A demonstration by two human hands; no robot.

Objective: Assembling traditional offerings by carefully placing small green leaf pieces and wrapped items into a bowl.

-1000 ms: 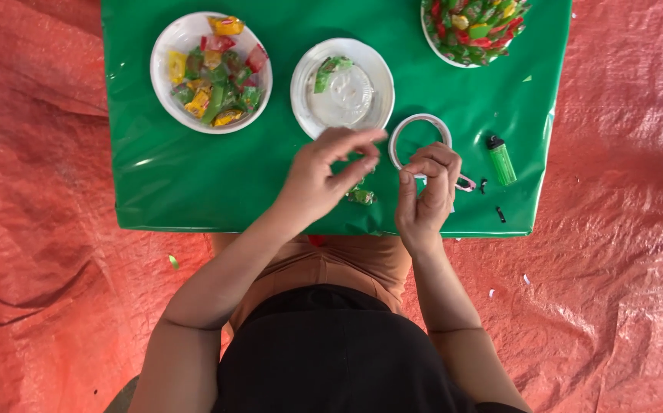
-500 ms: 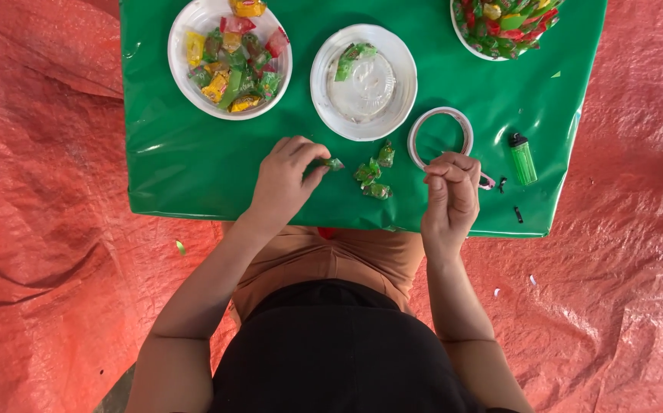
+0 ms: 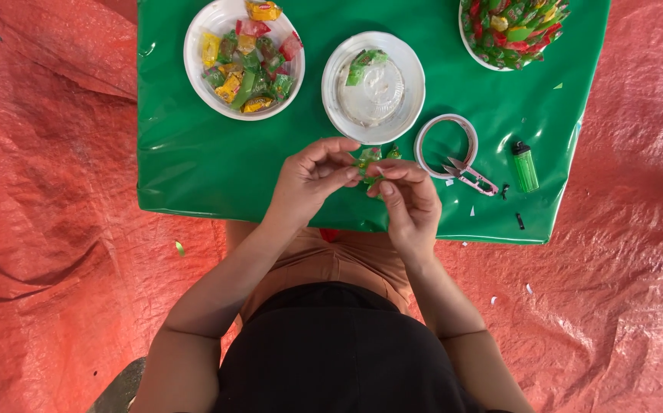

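Fingertips of the left hand [image 3: 312, 180] and right hand [image 3: 410, 200] meet, pinching a small green wrapped candy [image 3: 367, 162] between them above the near edge of the glossy green table [image 3: 194, 153]. Just beyond stands a white plate holding a clear plastic lid [image 3: 373, 86]; right lie a white tape ring [image 3: 445, 145], small snips [image 3: 469, 176] and a green lighter [image 3: 524, 166].

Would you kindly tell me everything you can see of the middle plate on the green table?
The middle plate is round, white and looks like thin disposable plastic or foam. It lies flat on the green table, between the plate of mixed sweets and the heaped plate at the far right. In it sits a clear, crinkled plastic lid or cup with a green wrapped sweet at its upper left. Its near rim lies just beyond the left hand; whether they touch is unclear.
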